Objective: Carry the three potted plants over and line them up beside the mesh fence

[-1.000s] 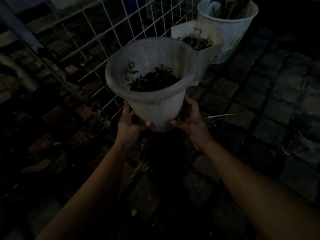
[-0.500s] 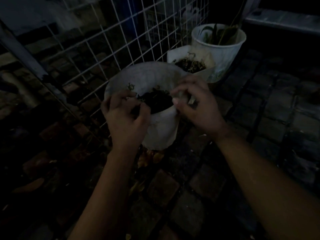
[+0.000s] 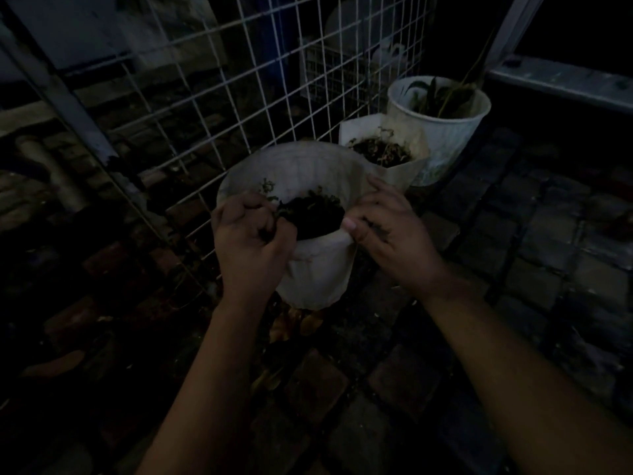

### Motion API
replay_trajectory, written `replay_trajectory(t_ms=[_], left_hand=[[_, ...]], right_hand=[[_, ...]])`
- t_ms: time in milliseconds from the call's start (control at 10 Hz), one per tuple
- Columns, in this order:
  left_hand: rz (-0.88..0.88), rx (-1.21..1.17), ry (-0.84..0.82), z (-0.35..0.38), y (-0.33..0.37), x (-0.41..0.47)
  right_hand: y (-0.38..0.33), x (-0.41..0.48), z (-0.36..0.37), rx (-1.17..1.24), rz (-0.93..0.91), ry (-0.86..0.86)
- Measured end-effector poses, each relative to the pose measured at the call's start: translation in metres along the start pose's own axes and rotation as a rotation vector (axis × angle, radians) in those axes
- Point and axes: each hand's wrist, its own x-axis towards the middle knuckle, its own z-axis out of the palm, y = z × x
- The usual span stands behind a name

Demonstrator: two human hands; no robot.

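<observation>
Three pale pots stand in a row along the white mesh fence (image 3: 239, 108). The nearest pot (image 3: 317, 269) is round, flared and holds dark soil with small sprigs. My left hand (image 3: 251, 241) curls over its left rim, fingers inside. My right hand (image 3: 387, 231) grips its right rim, thumb on the edge. Behind it sits a squarish pot (image 3: 407, 171) of dry stems. A ribbed white pot (image 3: 445, 138) with long green leaves stands farthest.
The ground is dark brick paving (image 3: 534, 255) with dry leaves (image 3: 298, 325) under the near pot. A slanted metal post (image 3: 65, 97) holds the fence at left. A grey ledge (image 3: 561, 84) runs at the back right. The scene is very dim.
The near pot came down from being held by its base to the ground beside the fence. Both hands shifted from its bottom up to its rim.
</observation>
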Motion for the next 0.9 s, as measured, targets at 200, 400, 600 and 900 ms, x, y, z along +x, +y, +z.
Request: replay_trajectory(t_ms=[200, 400, 600, 900], left_hand=[[-0.176, 0.235, -0.292, -0.014, 0.012, 0.011], [-0.126, 0.397, -0.530, -0.010, 0.040, 0.030], [0.006, 0.058, -0.650, 0.020, 0.088, 0.096], [0.153, 0.068, -0.928, 0.014, 0.231, 0.292]], right_hand=[[0.002, -0.004, -0.002, 0.069, 0.053, -0.015], [-0.006, -0.002, -0.008, 0.076, 0.088, 0.029], [-0.004, -0.001, -0.039, 0.102, 0.213, 0.097], [-0.080, 0.147, -0.228, -0.182, 0.259, 0.035]])
